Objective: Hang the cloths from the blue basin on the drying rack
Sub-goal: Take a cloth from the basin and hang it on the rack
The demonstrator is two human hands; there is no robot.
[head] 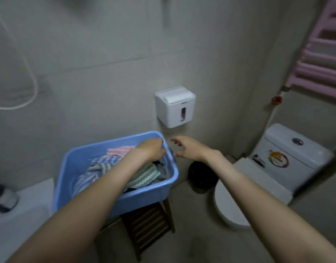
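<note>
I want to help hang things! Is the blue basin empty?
No, striped cloths lie heaped inside the blue basin.

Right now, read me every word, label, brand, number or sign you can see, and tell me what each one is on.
No text here can be read.
Round colourful sticker on the toilet tank: blurred, no words legible.
Dark label beside it on the tank: too blurred to read.
White wall dispenser: no legible print.

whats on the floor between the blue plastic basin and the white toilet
A black round bin stands between the blue plastic basin and white toilet, seen in the head view.
</note>
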